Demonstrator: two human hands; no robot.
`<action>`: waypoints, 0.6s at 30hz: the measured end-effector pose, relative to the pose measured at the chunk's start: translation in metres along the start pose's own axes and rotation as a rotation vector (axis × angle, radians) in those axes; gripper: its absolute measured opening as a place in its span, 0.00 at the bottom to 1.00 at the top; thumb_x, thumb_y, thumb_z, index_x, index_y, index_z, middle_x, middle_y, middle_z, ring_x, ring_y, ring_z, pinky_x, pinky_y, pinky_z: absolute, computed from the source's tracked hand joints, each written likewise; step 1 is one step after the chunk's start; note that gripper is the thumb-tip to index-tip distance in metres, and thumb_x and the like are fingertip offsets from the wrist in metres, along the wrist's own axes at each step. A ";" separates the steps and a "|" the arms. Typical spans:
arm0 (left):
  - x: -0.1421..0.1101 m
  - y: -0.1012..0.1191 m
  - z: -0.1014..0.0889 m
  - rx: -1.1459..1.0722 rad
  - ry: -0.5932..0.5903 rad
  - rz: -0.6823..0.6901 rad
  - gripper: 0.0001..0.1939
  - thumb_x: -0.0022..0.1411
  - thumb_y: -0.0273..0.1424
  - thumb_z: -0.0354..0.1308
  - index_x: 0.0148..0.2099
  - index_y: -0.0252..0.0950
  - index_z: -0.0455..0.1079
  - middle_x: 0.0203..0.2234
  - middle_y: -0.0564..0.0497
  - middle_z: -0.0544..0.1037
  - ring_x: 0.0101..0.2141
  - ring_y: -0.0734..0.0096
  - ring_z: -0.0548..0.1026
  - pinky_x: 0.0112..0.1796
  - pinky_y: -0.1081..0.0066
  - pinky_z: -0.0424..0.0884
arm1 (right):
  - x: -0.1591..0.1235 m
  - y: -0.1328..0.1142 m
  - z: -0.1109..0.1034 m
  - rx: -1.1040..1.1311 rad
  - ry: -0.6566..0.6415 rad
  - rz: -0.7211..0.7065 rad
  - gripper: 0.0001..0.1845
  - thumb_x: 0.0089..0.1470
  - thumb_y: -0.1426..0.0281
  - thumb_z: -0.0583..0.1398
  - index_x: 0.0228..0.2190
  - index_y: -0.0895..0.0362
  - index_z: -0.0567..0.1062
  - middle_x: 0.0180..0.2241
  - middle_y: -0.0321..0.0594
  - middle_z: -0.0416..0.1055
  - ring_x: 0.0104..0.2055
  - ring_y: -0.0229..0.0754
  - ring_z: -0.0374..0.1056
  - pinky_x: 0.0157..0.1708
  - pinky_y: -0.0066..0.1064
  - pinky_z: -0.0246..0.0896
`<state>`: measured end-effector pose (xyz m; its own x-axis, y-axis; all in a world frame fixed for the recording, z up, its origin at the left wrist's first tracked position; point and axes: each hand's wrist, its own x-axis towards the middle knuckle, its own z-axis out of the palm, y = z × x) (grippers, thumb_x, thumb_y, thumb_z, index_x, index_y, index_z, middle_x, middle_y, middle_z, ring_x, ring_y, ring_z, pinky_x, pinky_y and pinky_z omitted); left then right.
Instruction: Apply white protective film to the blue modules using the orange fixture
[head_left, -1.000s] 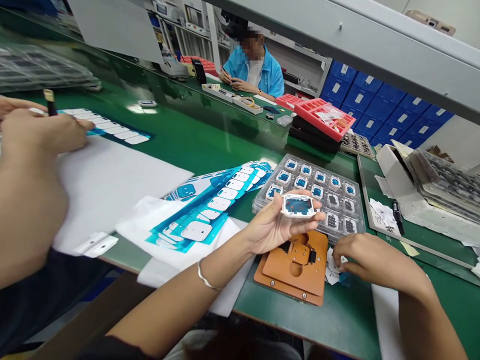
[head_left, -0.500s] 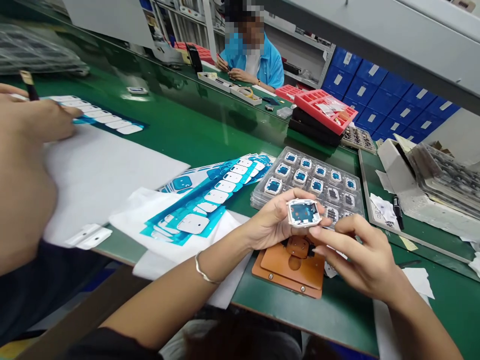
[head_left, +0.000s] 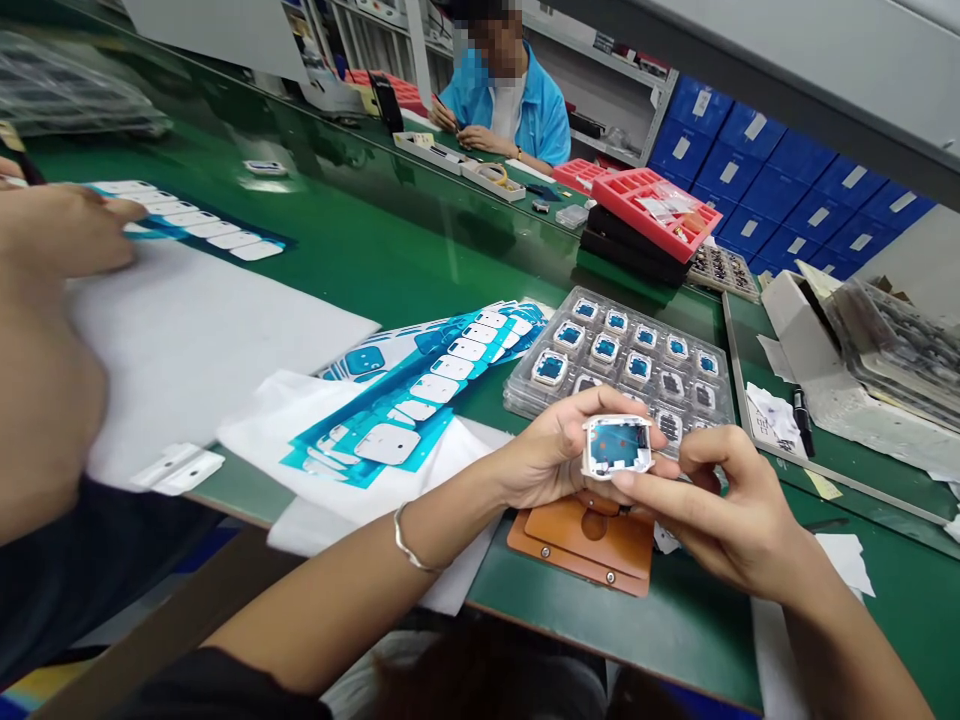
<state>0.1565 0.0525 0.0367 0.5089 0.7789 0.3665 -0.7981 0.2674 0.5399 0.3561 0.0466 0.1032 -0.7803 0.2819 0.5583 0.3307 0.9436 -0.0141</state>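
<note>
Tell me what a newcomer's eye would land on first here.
Probably the small white frame with a blue inside, held up in the left hand as the right hand touches its lower edge. Next, the bright blue sheets with white cut-outs, left of the clear tray, and the orange plate below the hands.

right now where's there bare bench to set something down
Widest: bench beyond the blue sheets, between the white labels and tray. Smaller: the front edge, right of the orange jig. Crowded: over the jig, where left hand and right hand meet at the case.
</note>
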 end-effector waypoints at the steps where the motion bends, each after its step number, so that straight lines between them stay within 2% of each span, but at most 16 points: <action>1: 0.000 0.000 0.000 0.002 -0.001 0.000 0.25 0.49 0.43 0.72 0.45 0.35 0.72 0.39 0.46 0.81 0.40 0.59 0.83 0.31 0.72 0.81 | 0.000 0.000 0.000 0.002 -0.004 0.003 0.15 0.64 0.75 0.58 0.48 0.48 0.77 0.36 0.37 0.60 0.35 0.36 0.65 0.30 0.26 0.64; 14: 0.000 -0.001 -0.001 0.023 0.013 -0.038 0.25 0.52 0.45 0.69 0.47 0.35 0.72 0.40 0.45 0.81 0.40 0.58 0.83 0.30 0.73 0.81 | -0.004 -0.002 -0.001 0.027 -0.094 0.080 0.16 0.64 0.72 0.59 0.51 0.44 0.74 0.39 0.38 0.55 0.37 0.38 0.61 0.30 0.29 0.61; 18: -0.001 0.001 0.001 0.015 -0.022 -0.077 0.24 0.57 0.45 0.65 0.49 0.35 0.73 0.40 0.44 0.82 0.30 0.67 0.83 0.30 0.75 0.80 | 0.001 -0.004 -0.005 0.138 -0.063 0.109 0.18 0.63 0.73 0.59 0.53 0.44 0.72 0.42 0.39 0.54 0.40 0.39 0.62 0.36 0.30 0.67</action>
<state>0.1557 0.0512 0.0380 0.5755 0.7437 0.3402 -0.7516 0.3169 0.5786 0.3574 0.0424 0.1080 -0.7772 0.3897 0.4940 0.3425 0.9206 -0.1875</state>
